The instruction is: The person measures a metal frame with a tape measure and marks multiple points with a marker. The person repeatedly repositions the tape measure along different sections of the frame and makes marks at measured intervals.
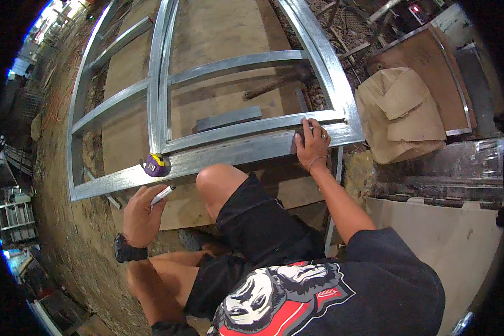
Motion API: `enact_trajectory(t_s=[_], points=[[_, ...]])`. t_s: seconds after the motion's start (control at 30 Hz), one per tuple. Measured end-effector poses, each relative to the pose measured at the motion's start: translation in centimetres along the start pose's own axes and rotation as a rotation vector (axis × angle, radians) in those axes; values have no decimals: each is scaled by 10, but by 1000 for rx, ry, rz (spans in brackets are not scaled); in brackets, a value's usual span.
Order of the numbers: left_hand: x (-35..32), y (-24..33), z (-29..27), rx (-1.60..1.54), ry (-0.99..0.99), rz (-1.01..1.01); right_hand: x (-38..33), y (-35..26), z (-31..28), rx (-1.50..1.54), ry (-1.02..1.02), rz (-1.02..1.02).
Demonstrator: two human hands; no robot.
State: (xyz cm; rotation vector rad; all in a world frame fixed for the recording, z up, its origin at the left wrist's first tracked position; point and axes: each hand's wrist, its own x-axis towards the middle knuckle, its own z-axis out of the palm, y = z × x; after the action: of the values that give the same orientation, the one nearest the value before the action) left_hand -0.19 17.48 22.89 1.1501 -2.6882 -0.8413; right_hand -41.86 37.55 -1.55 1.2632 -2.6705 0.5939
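Note:
A large frame of galvanized metal channels (229,158) lies in front of me, its near bar running across the view. Along the inside of that bar sits a narrower inner bar (246,127). My left hand (143,215) is closed around a white marker pen (162,194), just short of the near bar. A purple and yellow tape measure (155,164) rests on that bar where an upright channel (158,84) meets it. My right hand (313,144) lies on the bars near the right corner, fingers apart, with the fingertips touching the inner bar.
A short metal offcut (228,119) lies on the board (224,33) inside the frame. Brown folded paper sacking (397,115) and a metal-edged brown panel (423,67) are at the right. My bent knee (221,185) almost meets the near bar. Packed dirt (67,224) stretches along the left.

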Motion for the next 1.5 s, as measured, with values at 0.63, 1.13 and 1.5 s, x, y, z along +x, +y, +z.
enact_trajectory(t_s=[0.63, 1.13, 1.5], points=[[-29, 10, -24, -22, 47, -32, 1, -90, 24, 84, 7, -254], [-41, 5, -32, 4, 46, -18, -3, -151, 43, 137, -150, -333], [-44, 3, -32, 18, 42, -11, 12, -179, 45, 202, -209, -441]])
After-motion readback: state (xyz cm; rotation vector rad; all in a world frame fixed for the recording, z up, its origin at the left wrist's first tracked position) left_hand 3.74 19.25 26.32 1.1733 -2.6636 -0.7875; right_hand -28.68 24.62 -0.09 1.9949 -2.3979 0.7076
